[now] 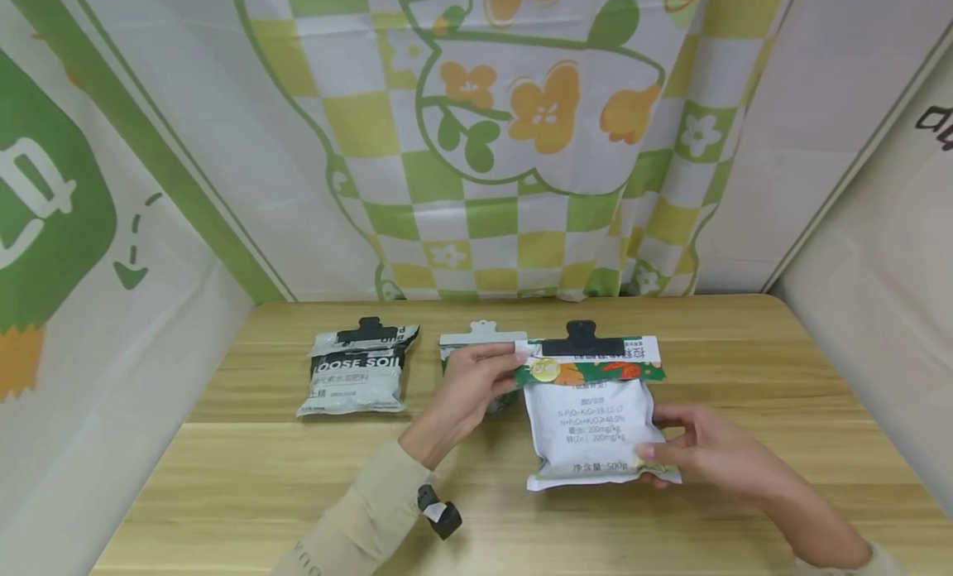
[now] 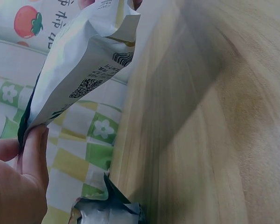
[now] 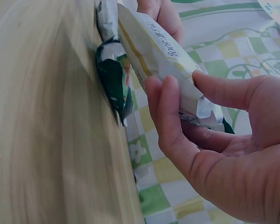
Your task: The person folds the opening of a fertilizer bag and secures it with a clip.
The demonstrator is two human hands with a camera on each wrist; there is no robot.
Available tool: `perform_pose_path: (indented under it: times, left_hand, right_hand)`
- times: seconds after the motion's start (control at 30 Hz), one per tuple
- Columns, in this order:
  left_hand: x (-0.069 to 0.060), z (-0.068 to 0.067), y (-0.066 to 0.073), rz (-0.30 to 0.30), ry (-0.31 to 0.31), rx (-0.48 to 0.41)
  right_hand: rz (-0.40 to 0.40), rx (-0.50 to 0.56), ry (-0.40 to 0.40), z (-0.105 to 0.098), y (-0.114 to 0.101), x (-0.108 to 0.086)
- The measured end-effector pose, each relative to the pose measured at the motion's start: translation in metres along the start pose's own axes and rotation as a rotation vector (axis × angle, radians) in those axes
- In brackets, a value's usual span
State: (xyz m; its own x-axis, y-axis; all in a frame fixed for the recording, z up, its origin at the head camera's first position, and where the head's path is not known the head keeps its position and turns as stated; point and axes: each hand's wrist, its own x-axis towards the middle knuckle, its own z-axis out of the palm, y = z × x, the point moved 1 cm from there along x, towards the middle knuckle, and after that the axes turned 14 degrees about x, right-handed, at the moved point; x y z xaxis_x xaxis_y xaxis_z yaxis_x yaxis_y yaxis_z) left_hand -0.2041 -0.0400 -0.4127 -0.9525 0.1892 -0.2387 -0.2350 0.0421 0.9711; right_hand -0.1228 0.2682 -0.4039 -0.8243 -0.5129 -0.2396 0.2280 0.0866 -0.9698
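A white 500g fertilizer bag [image 1: 596,431] is held up above the table, its green floral top folded over under a black clip [image 1: 582,343]. My left hand [image 1: 465,386] pinches the bag's upper left corner between thumb and fingers, as the left wrist view also shows. The lower right corner is gripped by my right hand [image 1: 707,452], thumb on the printed face and fingers behind. In the right wrist view, the fingers [image 3: 165,107] curl round the bag's end.
A "LOOSE SOIL" bag [image 1: 353,381] with a black clip [image 1: 368,329] lies at the left on the wooden table [image 1: 246,477]. Behind my left hand is another bag, partly hidden, with a white clip [image 1: 482,332]. A checkered cloth [image 1: 476,228] hangs at the back.
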Motion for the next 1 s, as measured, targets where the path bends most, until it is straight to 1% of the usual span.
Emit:
perform_pose_path:
  times: [0.17,0.33,0.43,0.63,0.83,1.0]
  left_hand:
    - [0.007,0.007,0.004,-0.029,0.003,-0.021]
    - [0.016,0.015,0.004,-0.062,0.008,-0.055]
    - [0.022,0.021,0.004,-0.081,0.012,-0.066]
    - [0.038,0.030,0.005,-0.090,0.014,-0.032]
    - [0.053,0.039,0.002,-0.104,0.016,0.009]
    - [0.065,0.044,-0.002,-0.118,0.029,0.047]
  right_hand:
    - [-0.026,-0.003,0.040,-0.008,-0.003,-0.002]
    - [-0.023,-0.009,0.098,-0.016,0.000,-0.003]
    - [-0.023,-0.008,0.108,-0.022,0.002,-0.002]
    - [-0.027,0.030,0.096,-0.034,0.005,0.003]
    - [0.004,0.118,0.097,-0.045,0.012,0.011]
    - [0.031,0.164,0.102,-0.052,0.019,0.019]
